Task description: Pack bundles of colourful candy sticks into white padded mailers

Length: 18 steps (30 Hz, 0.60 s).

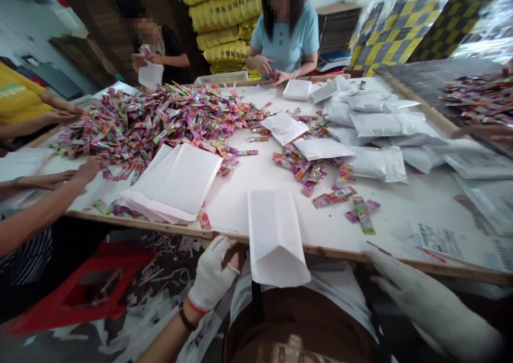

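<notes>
My left hand [212, 275], in a white glove, hangs below the table's front edge with its fingers curled and nothing visible in them. My right hand [404, 285], also gloved and blurred, reaches toward the table edge with fingers stretched out and empty. Between them a white paper bag [276, 237] lies over the front edge of the table [248, 178]. A few colourful sachets [347, 200] lie just beyond the right hand.
A large heap of colourful sachets [160, 120] covers the far left. A stack of flat white bags [174, 181] lies at the near left. Filled white bags [377, 125] pile at the right. Several other people work around the table. A red stool [88, 288] stands below.
</notes>
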### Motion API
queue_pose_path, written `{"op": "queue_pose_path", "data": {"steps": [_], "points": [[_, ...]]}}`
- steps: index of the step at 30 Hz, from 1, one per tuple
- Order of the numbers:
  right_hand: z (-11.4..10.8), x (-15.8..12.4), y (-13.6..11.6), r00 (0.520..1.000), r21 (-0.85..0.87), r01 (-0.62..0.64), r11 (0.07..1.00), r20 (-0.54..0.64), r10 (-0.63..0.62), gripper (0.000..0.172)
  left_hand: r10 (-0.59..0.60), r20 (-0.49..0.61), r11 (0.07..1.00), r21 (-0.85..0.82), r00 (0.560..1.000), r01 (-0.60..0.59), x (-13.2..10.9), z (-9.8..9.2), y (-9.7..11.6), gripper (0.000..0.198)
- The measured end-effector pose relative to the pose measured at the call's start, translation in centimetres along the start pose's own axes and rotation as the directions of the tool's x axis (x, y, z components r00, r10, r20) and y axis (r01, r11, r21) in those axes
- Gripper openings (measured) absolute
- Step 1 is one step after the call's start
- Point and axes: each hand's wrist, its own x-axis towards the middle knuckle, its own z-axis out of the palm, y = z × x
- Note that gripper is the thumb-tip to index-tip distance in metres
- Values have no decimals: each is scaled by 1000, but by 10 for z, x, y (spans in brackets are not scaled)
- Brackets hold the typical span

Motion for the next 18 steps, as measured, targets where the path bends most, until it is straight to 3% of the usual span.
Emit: {"op": "queue_pose_path", "data": {"steps": [2, 3, 5, 7, 9, 11, 13, 14, 16, 18], "points": [[27, 18, -10, 980, -77, 197, 977, -25, -199, 34, 301, -57, 926, 258, 952, -277, 5, 0, -2, 47], [44, 28, -18, 927, -149, 364, 919, -31, -373, 38, 418, -25, 858, 340, 908, -386, 9, 3, -3, 53], [72, 47, -33, 753, -286, 637, 716, 33, -657, 43, 582, 98, 714, 413, 807, -566, 17, 10, -2, 53], [89, 59, -40, 588, -314, 791, 525, 155, -794, 41, 675, 238, 595, 384, 699, -706, 23, 16, -2, 46], [92, 62, -37, 523, -256, 847, 466, 244, -816, 35, 715, 346, 534, 292, 608, -794, 23, 19, -4, 37], [86, 59, -30, 537, -201, 843, 499, 269, -800, 30, 721, 360, 558, 203, 591, -805, 20, 19, -5, 30], [79, 53, -26, 587, -159, 809, 565, 251, -770, 27, 707, 305, 642, 102, 638, -760, 14, 18, -4, 27], [77, 50, -27, 629, -140, 776, 615, 225, -744, 25, 681, 266, 698, 44, 682, -714, 12, 17, -2, 26], [75, 48, -34, 760, -100, 648, 755, 163, -630, 20, 560, 201, 827, -68, 804, -558, 10, 17, 4, 26], [77, 52, -45, 896, -75, 434, 898, 136, -422, 26, 332, 185, 942, -121, 925, -314, 13, 17, 10, 28]]}}
